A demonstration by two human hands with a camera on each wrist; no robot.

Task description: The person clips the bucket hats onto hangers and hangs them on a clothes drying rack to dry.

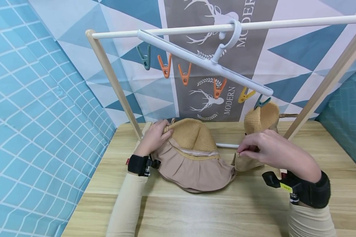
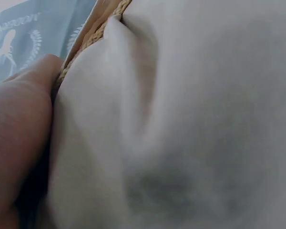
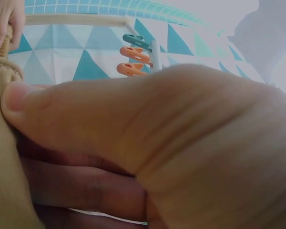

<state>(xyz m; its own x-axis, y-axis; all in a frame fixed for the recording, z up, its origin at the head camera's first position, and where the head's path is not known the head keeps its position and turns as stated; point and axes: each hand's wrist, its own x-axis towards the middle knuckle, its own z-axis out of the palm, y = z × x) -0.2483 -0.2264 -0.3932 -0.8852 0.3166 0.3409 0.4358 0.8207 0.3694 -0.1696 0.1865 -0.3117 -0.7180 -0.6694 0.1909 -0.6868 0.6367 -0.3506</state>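
A sun hat with a woven straw crown (image 1: pixel 192 133) and a pleated, pinkish-beige fabric brim (image 1: pixel 195 176) lies on the table. My left hand (image 1: pixel 155 136) grips its upper left edge, thumb over the straw; pale cloth with a braided edge (image 2: pixel 93 36) fills the left wrist view. My right hand (image 1: pixel 268 148) pinches the edge of a tan fabric brim (image 1: pixel 246 162) beside the first brim's right end. In the right wrist view the thumb (image 3: pixel 47 102) presses on that fabric. Behind this hand, a second straw piece (image 1: pixel 256 118) hangs just under a dark teal clip (image 1: pixel 261 102).
A white hanger (image 1: pixel 207 62) hangs tilted, its right end low, from the white rod (image 1: pixel 166 31) of a wooden-legged rack (image 1: pixel 115 85). Along it are orange clips (image 1: pixel 184 75), a yellow clip (image 1: pixel 245 95) and another teal clip (image 1: pixel 144 57). A low white bar (image 1: pixel 227 145) runs behind the hat.
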